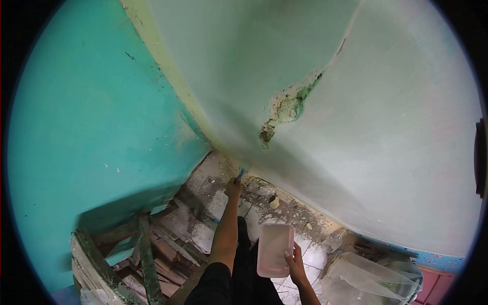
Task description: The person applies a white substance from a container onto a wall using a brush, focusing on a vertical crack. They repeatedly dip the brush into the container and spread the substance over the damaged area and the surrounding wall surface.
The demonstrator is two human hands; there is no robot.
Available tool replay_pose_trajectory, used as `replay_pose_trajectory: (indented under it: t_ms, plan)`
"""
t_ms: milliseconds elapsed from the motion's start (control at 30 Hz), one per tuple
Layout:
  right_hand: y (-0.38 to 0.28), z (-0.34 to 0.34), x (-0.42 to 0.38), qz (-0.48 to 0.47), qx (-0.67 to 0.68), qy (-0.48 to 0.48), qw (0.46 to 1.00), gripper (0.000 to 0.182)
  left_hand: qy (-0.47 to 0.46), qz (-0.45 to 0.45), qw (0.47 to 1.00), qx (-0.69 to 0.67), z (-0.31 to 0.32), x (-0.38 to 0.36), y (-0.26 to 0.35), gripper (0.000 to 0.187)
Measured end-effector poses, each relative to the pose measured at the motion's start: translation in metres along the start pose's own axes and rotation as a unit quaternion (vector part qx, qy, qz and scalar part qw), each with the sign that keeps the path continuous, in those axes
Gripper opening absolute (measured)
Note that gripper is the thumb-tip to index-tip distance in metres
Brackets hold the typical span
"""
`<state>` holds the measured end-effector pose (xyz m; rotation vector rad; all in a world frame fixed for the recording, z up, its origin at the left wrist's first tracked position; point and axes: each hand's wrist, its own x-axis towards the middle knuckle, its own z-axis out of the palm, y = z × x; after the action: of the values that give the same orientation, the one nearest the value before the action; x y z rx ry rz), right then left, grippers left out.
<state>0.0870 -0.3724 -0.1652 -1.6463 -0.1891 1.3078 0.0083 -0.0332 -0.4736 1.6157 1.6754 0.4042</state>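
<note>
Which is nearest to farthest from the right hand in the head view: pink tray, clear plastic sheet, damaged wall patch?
From the right hand:
1. Pink tray, held in it, just left.
2. Clear plastic sheet, on the floor to the right.
3. Damaged wall patch, high on the pale wall.

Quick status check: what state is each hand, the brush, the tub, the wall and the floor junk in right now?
left hand: stretched low, gripping a small brush
brush: tip at the wall's foot
right hand: holding the tub by its edge
plastic tub: held tilted, contents unclear
wall: pale green, plaster broken out in one patch
wooden frame: lying on the floor, weathered
clear plastic sheet: crumpled
</note>
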Motion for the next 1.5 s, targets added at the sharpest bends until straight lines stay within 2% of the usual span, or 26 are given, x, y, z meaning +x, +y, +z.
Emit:
replay_pose_trajectory:
  t_ms: [67,167,267,367,533,667,767,867,967,1067,1167,1267,1367,1467,1500]
  plan:
    - [0.003,-0.004,0.000,0.012,-0.010,0.005,1.000,0.074,-0.031,-0.088,0.987,0.132,0.026,0.007,-0.008,0.032]
    - [0.012,-0.010,-0.004,0.027,-0.012,0.004,1.000,0.074,-0.057,-0.048,0.989,0.130,0.033,0.016,0.011,0.033]
    - [0.000,-0.011,-0.014,0.037,-0.007,0.008,0.999,0.074,-0.025,-0.108,0.989,0.095,-0.018,-0.010,0.090,0.028]
    - [-0.004,-0.013,-0.018,0.039,-0.015,0.000,0.999,0.075,0.032,-0.037,0.997,0.064,-0.066,-0.039,0.125,0.026]
    - [-0.020,-0.008,-0.021,0.019,-0.009,-0.021,1.000,0.075,0.133,0.129,0.977,-0.108,-0.173,-0.096,0.196,0.025]
    - [-0.026,-0.003,-0.021,0.011,-0.008,-0.030,0.999,0.076,0.112,0.193,0.922,-0.316,-0.232,-0.114,0.232,0.031]
    - [-0.033,0.003,-0.020,0.009,-0.015,-0.018,1.000,0.068,0.081,0.200,0.917,-0.335,-0.233,-0.100,0.234,0.036]
    - [-0.025,-0.001,-0.015,0.004,-0.011,-0.028,1.000,0.074,0.004,0.169,0.927,-0.334,-0.178,-0.054,0.173,0.034]
    - [-0.017,-0.006,-0.011,0.013,-0.016,-0.028,0.999,0.074,0.058,0.151,0.959,-0.234,-0.118,-0.032,0.117,0.031]
    - [-0.017,-0.006,-0.013,0.022,-0.010,-0.018,1.000,0.074,0.006,0.086,0.983,-0.162,-0.048,-0.001,0.029,0.029]
    - [-0.003,-0.013,-0.011,0.031,-0.004,-0.020,0.999,0.074,0.008,-0.025,0.999,-0.027,-0.013,0.017,-0.001,0.029]
    - [-0.006,-0.014,-0.014,0.031,-0.012,-0.010,0.999,0.073,-0.001,-0.099,0.990,0.098,-0.011,0.024,0.025,0.029]
    - [-0.011,-0.013,-0.016,0.021,-0.015,-0.008,1.000,0.073,-0.040,-0.127,0.985,0.107,-0.042,0.018,0.084,0.027]
    - [-0.026,-0.009,-0.022,0.011,-0.006,-0.005,1.000,0.073,0.025,-0.090,0.993,0.077,-0.097,-0.022,0.143,0.026]
    - [-0.034,-0.006,-0.023,0.007,-0.011,-0.007,1.000,0.073,0.050,-0.038,0.997,0.048,-0.116,-0.035,0.152,0.026]
